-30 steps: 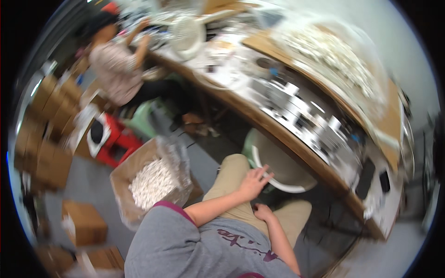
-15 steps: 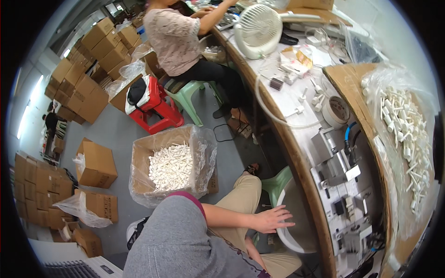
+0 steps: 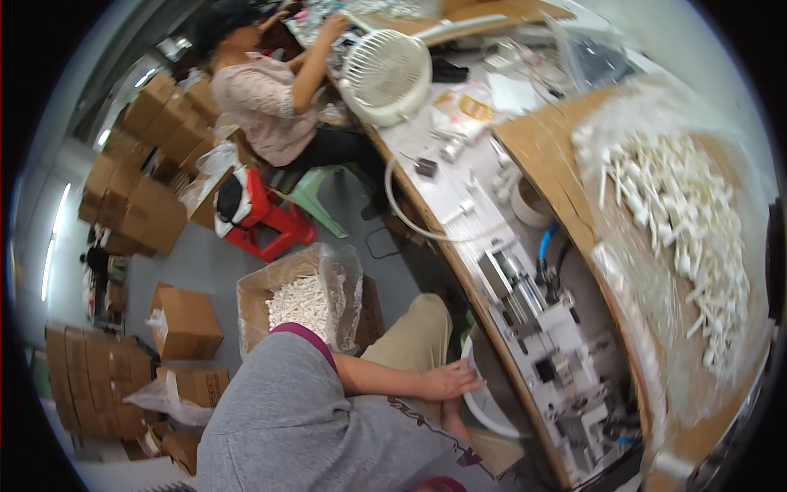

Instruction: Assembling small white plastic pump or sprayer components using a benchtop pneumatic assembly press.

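Note:
My left hand (image 3: 453, 380) reaches across my lap to the left rim of a white basin (image 3: 482, 412). Its slightly bent fingers point to the right, with no object visible in them. Lower down, my right forearm (image 3: 456, 425) rises from the lap, and its hand is mostly hidden below the left one, fingers out of sight. The basin sits beside the workbench (image 3: 459, 254), partly under its edge. On the bench by my hands stands a metal fixture (image 3: 512, 287) with blocks and a blue hose.
A plastic-lined carton (image 3: 246, 316) of small white parts stands on the floor. More white parts (image 3: 680, 213) lie on plastic-covered cardboard at right. A white fan (image 3: 385, 78) is on the bench. Beyond it another person (image 3: 258, 107) sits working. Red stools (image 3: 270, 230) stand nearby.
The view has turned, so the bench appears further left. My left hand has drawn back toward the basin's near rim, its spread fingers coming closer together. The other person's arm has shifted.

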Tool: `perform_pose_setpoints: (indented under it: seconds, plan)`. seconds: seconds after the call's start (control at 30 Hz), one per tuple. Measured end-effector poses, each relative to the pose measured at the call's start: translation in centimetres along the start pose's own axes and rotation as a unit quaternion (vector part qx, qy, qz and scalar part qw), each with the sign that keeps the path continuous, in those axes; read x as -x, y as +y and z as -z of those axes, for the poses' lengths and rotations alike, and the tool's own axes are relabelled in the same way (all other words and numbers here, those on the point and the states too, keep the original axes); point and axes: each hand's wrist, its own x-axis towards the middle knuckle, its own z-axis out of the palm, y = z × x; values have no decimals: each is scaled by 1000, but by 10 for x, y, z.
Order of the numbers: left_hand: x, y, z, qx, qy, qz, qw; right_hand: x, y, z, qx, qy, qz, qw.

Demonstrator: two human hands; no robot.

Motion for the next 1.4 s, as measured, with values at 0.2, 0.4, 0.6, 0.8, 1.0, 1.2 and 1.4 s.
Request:
perform_pose_setpoints:
  seconds: [0.2, 0.4, 0.6, 0.8, 1.0, 1.2, 1.4]
  plan:
    - [-16, -23, -26, -5, -60, -63, 996, -14, -3, -2, -5, 86, 0, 996]
    - [-26, 1, -13, 47, -63, -94, 992, 2, -4, -18, -31, 203, -32, 978]
    - [-2, 14, -14, 84, -90, -104, 987, 85, -47, -52, -6, 306, -70, 950]
    - [7, 9, 6, 134, -159, -80, 975, 150, -74, -61, -84, 388, -36, 917]
    - [15, 9, 25, 166, -171, -58, 970, 138, -86, -62, -100, 427, -42, 898]
    - [27, 2, 33, 250, -76, -53, 964, 131, -102, -40, -119, 457, 23, 881]
    - [27, 3, 69, 233, -65, -24, 970, 188, -109, 7, 28, 717, 92, 690]
